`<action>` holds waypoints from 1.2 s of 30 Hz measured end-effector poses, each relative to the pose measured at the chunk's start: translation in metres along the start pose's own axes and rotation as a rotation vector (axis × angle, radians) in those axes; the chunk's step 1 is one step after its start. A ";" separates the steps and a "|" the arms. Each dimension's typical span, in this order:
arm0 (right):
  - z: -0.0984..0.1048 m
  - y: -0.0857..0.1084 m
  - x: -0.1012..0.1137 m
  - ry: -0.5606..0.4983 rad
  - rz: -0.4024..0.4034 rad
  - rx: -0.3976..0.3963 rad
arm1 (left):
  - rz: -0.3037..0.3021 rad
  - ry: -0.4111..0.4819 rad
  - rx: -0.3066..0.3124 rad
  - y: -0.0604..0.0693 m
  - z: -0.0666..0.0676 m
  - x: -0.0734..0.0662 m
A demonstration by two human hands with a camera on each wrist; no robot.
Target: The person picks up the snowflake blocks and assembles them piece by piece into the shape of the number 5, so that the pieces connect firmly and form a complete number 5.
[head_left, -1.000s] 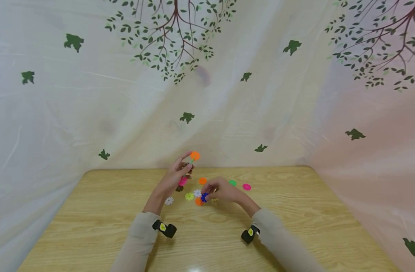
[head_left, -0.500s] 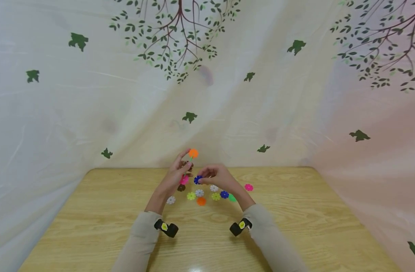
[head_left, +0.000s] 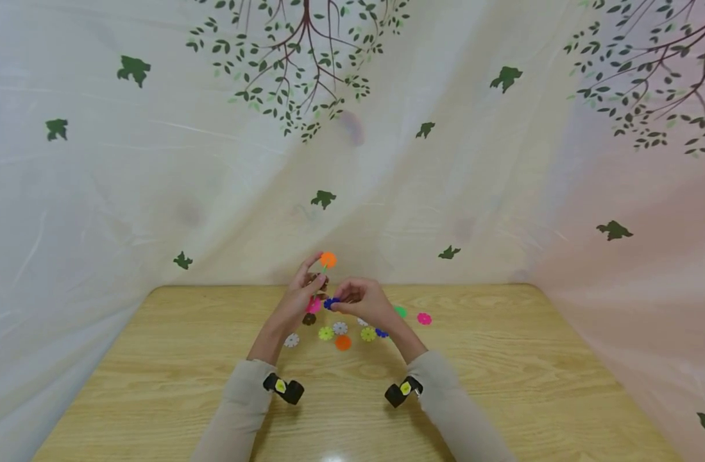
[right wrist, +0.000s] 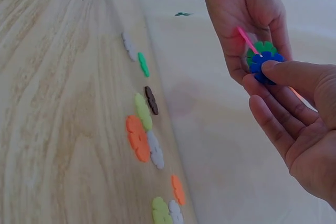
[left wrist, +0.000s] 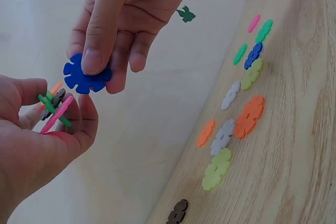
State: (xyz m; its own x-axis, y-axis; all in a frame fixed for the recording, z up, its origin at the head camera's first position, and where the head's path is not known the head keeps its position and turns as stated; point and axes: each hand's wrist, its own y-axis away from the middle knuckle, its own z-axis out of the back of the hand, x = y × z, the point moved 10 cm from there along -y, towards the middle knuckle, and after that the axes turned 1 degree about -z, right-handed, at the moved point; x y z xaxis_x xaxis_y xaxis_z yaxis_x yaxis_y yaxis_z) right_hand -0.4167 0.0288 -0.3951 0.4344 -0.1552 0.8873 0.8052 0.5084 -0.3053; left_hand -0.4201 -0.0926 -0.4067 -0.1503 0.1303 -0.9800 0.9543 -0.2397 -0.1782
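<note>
My left hand (head_left: 291,305) holds a small cluster of notched plastic flower discs joined edge to edge. An orange disc (head_left: 328,259) tops it; a pink disc (left wrist: 58,115), green pieces and a dark brown one show in the left wrist view. Between thumb and fingers, my right hand (head_left: 368,300) pinches a blue flower disc (left wrist: 84,83) close beside the cluster. From the right wrist view, the blue disc overlaps a green disc (right wrist: 262,47) of the cluster; whether they touch I cannot tell.
Loose flower discs lie on the wooden table (head_left: 491,372) below the hands, among them orange (head_left: 343,342), yellow-green (head_left: 326,333), white (head_left: 291,340) and pink (head_left: 424,319) ones. A pale printed curtain (head_left: 242,192) hangs behind the table's back edge.
My right hand has lifted the blue disc from among the loose discs and brought it up and left to the cluster, tilting it lately. My left hand stays nearly still.
</note>
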 end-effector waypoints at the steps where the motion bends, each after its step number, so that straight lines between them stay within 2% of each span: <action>1: -0.001 0.000 0.000 0.002 0.008 -0.003 | -0.001 0.008 -0.003 0.000 0.000 0.000; 10: -0.005 0.002 0.001 0.005 0.047 -0.048 | 0.013 0.023 -0.021 -0.001 -0.001 0.003; 14: -0.007 0.003 0.005 0.009 0.064 -0.064 | -0.001 0.027 -0.036 -0.001 0.000 0.002; 24: -0.009 0.008 0.012 -0.060 0.092 -0.114 | -0.041 0.021 -0.097 0.001 -0.001 -0.001; 36: -0.007 0.011 0.028 0.027 0.175 -0.163 | -0.107 -0.006 -0.116 0.003 -0.008 -0.008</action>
State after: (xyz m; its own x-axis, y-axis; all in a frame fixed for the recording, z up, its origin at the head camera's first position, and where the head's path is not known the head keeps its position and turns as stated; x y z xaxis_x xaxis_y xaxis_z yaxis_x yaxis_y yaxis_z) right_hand -0.3926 0.0247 -0.3760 0.5822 -0.1009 0.8068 0.7703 0.3861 -0.5076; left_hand -0.4136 -0.0869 -0.3992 -0.2537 0.1437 -0.9566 0.9562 -0.1120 -0.2704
